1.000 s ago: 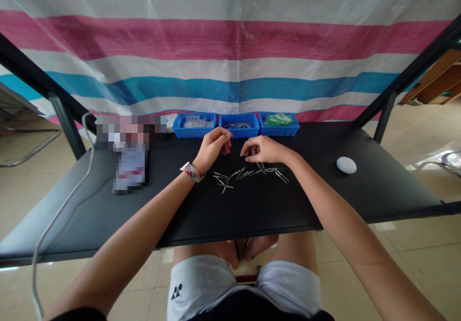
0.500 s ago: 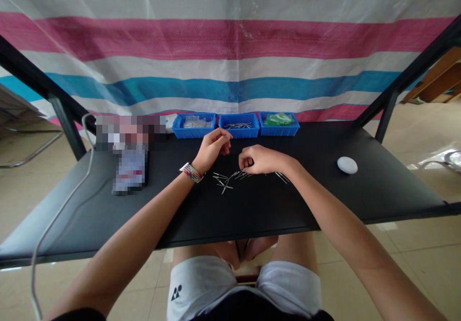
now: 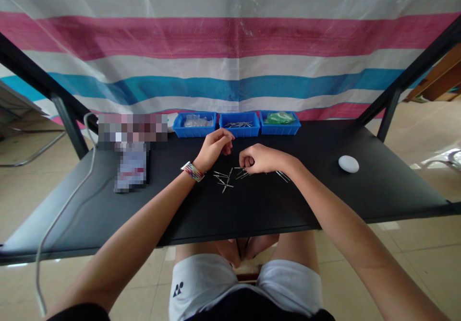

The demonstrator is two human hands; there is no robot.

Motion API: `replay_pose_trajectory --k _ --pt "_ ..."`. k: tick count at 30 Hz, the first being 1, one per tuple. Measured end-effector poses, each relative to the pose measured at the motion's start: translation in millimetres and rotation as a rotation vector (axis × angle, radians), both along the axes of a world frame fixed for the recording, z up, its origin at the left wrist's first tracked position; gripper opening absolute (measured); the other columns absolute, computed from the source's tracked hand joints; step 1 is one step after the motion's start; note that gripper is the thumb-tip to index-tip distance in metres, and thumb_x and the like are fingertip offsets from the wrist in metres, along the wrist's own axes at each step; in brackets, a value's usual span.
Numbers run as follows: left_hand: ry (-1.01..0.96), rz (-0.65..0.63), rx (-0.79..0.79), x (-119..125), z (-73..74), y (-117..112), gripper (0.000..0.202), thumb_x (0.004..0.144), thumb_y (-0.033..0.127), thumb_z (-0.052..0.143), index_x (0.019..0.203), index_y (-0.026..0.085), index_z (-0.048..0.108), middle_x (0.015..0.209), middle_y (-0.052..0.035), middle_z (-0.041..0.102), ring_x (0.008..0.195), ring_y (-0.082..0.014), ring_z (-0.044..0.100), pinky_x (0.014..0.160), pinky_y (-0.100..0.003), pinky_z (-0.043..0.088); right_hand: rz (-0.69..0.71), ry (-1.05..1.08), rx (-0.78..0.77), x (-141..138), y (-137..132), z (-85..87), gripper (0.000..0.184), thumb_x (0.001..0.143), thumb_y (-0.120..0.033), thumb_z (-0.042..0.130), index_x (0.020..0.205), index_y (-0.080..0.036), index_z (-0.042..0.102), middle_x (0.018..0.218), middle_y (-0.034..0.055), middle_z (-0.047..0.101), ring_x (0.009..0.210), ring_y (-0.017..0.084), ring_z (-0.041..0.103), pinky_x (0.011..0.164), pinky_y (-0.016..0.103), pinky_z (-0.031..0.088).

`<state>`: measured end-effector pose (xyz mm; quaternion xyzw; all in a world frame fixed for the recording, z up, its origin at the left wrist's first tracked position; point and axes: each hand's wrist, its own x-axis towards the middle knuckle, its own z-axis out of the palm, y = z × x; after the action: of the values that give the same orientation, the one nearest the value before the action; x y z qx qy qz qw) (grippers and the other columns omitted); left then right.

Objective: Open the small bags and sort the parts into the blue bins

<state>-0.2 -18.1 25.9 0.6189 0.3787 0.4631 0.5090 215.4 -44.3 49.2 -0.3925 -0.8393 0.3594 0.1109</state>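
Note:
My left hand [image 3: 215, 147] hovers just in front of the middle blue bin, fingers curled and fingertips close together; whatever they may hold is hidden. Lower and to its right, my right hand [image 3: 261, 159] is closed in a pinch over thin silver metal pins [image 3: 243, 173]. One pin pokes out leftward at its fingertips, partly covered by the fingers. A loose group of several pins [image 3: 225, 181] lies between the hands on the black tabletop. More pins [image 3: 283, 176] show beneath my right wrist.
Three blue bins stand along the back: clear plastic pieces in the left bin [image 3: 194, 132], metal pins in the middle bin [image 3: 240, 132], green pieces in the right bin [image 3: 281, 129]. A white oval object [image 3: 348, 164] lies right. A cable [image 3: 68, 201] crosses the left side, beside blurred items.
The pins between my hands lie differently: one now stands out at a steep angle beside the left group, and another points level from my right fingertips. Both hands have barely moved.

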Motion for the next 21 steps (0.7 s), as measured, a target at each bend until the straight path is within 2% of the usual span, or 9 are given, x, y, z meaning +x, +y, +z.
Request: replay_pose_trajectory --k 6,12,16,21 --pt "0.055 -0.048 0.004 0 0.3 -1 0.018 0.087 0.036 0.069 0.089 0.018 0.068 0.070 -0.0001 0.064 0.056 -0.0125 0.063 0.053 -0.023 0.049 -0.018 0.099 0.079 5 8 -7.7 0.020 0.072 -0.001 0.071 0.081 -0.019 0.076 0.076 -0.0003 0.069 0.070 0.015 0.062 0.066 0.027 0.045" --pt "0.161 -0.105 0.050 2 -1.3 -3 0.019 0.088 0.036 0.069 0.085 0.017 0.071 0.076 -0.0023 0.069 0.067 -0.0136 0.066 0.064 -0.024 0.054 -0.204 0.326 0.218 5 16 -7.6 0.014 0.077 -0.007 0.067 0.081 -0.018 0.074 0.081 -0.0010 0.063 0.068 0.013 0.056 0.068 0.028 0.044" --pt "0.154 -0.081 0.032 1 -2.7 -2 0.015 0.091 0.029 0.069 0.085 0.016 0.072 0.078 -0.0022 0.069 0.069 -0.0129 0.066 0.066 -0.023 0.053 -0.287 0.477 0.176 5 16 -6.3 0.009 0.080 -0.013 0.067 0.081 -0.019 0.074 0.080 -0.0001 0.065 0.071 0.015 0.057 0.069 0.030 0.045" --pt "0.152 -0.081 -0.004 0 -1.1 -1 0.012 0.097 0.021 0.064 0.091 0.013 0.071 0.080 -0.0036 0.069 0.067 -0.0129 0.066 0.064 -0.024 0.052 -0.335 0.586 0.097 5 18 -8.7 0.010 0.088 -0.023 0.065 0.092 -0.017 0.072 0.080 0.0021 0.068 0.072 0.018 0.066 0.071 0.032 0.052"
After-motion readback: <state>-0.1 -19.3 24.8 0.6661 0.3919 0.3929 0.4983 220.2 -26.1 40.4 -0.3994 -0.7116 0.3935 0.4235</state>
